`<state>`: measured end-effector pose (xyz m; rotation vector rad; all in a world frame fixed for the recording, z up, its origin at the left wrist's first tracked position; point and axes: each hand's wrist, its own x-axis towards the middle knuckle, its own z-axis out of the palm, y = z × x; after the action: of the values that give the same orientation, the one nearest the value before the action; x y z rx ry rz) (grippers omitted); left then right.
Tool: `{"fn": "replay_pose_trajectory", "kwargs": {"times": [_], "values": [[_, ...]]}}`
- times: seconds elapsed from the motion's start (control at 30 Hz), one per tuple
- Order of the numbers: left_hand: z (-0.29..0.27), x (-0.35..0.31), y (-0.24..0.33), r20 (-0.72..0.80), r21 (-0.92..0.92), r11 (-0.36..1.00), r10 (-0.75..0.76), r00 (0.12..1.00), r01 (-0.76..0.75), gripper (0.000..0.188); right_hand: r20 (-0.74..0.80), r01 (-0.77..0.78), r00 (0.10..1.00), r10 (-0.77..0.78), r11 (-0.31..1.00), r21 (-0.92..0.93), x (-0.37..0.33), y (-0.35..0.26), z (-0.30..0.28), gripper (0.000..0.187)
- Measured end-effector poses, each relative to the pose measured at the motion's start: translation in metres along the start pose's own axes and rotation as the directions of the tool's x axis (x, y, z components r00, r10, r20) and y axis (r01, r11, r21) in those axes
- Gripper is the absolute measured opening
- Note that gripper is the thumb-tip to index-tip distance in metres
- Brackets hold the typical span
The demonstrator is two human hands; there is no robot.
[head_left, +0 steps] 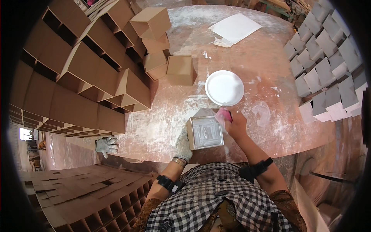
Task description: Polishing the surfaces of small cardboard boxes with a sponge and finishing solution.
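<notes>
My left hand [184, 146], in a pale work glove, grips the left side of a small brown cardboard box [190, 133]. The box's upward face is smeared with white paste [206, 131] in squarish streaks. At the box's far right corner, my bare right hand [235, 123] is closed around a small pink thing [222, 115], too blurred to name by kind. Just beyond the box stands a round white bowl [224, 88] with white contents.
Stacked brown cardboard boxes [89, 69] rise along the left. Several loose ones, including a closed box [180, 70], stand beside them. Grey and white boxes [324, 69] are piled at right. A white sheet [235, 28] lies far back; a grey glove [107, 145] rests at the table's left edge.
</notes>
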<state>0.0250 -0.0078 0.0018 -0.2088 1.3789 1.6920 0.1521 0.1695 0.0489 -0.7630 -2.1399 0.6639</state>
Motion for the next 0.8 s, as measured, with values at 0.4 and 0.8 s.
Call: {"fn": "replay_pose_trajectory", "kwargs": {"times": [0.4,0.8], "values": [[-0.003,0.013,-0.020,0.068,-0.240,0.969,-0.045,0.997,0.060,0.052,0.156,0.070,0.984,-0.081,0.995,0.072,-0.033,-0.012,-0.042,0.027],[-0.012,0.045,-0.069,0.483,0.639,0.513,0.312,0.818,-0.573,0.057,0.074,0.057,0.995,-0.064,0.994,0.088,-0.041,-0.101,-0.028,0.032]]}}
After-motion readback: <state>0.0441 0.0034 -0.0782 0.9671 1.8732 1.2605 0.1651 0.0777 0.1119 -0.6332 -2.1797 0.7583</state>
